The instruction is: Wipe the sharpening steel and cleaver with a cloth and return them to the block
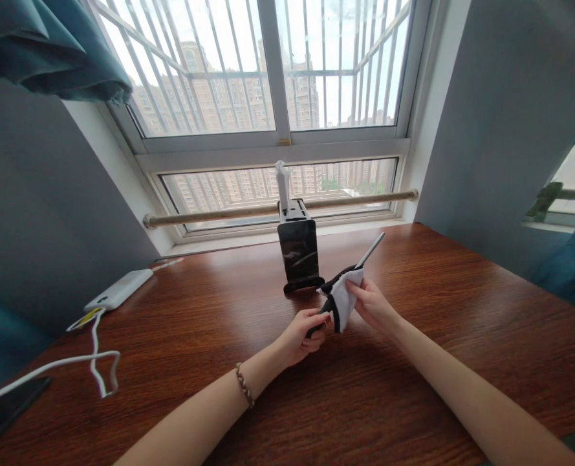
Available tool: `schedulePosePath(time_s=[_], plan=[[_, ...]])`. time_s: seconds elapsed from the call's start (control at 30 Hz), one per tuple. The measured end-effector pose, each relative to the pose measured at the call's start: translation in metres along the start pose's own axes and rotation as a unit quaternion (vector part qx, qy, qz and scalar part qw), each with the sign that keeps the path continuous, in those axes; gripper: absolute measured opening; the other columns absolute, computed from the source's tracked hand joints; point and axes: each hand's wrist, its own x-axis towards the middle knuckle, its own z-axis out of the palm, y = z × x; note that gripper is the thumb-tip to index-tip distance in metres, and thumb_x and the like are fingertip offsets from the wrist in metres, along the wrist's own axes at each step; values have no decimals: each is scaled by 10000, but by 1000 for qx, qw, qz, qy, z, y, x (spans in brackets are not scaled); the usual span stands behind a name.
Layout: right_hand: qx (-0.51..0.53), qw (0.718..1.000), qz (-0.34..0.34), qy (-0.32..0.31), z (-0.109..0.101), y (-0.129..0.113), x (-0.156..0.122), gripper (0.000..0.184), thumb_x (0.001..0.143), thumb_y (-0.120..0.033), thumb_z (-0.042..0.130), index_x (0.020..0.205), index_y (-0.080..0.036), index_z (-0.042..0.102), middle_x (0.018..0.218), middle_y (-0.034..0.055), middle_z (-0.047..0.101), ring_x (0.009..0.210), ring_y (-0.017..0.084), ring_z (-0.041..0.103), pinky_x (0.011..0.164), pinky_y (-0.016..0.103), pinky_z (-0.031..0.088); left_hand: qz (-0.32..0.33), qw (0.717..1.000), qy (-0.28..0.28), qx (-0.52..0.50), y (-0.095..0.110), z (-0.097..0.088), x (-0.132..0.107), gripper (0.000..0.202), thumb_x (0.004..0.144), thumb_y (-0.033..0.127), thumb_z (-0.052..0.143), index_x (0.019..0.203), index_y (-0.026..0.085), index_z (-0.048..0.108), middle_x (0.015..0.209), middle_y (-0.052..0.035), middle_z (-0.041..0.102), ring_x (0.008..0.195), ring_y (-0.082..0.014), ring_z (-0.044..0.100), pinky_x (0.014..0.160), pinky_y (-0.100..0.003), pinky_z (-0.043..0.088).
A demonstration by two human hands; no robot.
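Both hands work above the wooden table (413,362), near its middle. The left hand (301,336) has its fingers closed round the dark handle end of a long slim tool (370,250), apparently a knife or similar blade; the handle is mostly hidden inside the grip. The right hand (372,303) has its fingers pinched on a white cloth (344,299) wrapped about the tool's middle, just beyond the left fingers. The pale metal tip projects up and away past the right fingers, tilted, clear of the table.

Step in hand, by judgement: wiping the blade, with the cloth at the handle end of the shaft. The next move would call for a firm left grip while the cloth slides toward the tip, fingers kept off any edge.

Beyond the fingers stands a dark block-shaped holder (298,254) with a white object in its top. Well to the left of the left fingers lie a white power bank (118,290) and a white cable (93,359).
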Motion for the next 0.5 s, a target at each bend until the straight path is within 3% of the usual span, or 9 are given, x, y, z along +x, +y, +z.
schedulePosePath(time_s=[0.17,0.33,0.4,0.5], plan=[[-38,999,17,-16,-1,12,-1,323,579,-213,774,869,-171,638,836,30,675,766,170,605,724,276,461,87,991,88,53,-10,4,2,267,728,361,647,719,155,476,430,96,325,338,-21,228,312,-146,125],[-45,998,36,-3,3,21,-4,276,598,-292,762,821,-158,671,778,35,687,705,159,601,694,274,454,148,968,147,141,-14,6,3,277,747,362,627,657,147,478,398,87,345,324,-31,278,311,-151,199],[-47,998,43,3,4,20,-5,259,582,-294,770,776,-147,683,747,41,688,673,159,597,673,277,452,125,980,126,95,-12,4,3,250,738,330,645,682,146,487,396,92,336,325,-25,256,308,-142,164],[-52,998,37,14,3,19,-6,252,549,-283,786,739,-148,692,731,37,689,652,158,592,668,282,445,54,998,41,4,-4,-2,2,239,727,318,660,727,151,489,402,100,318,320,-16,184,303,-140,91]])
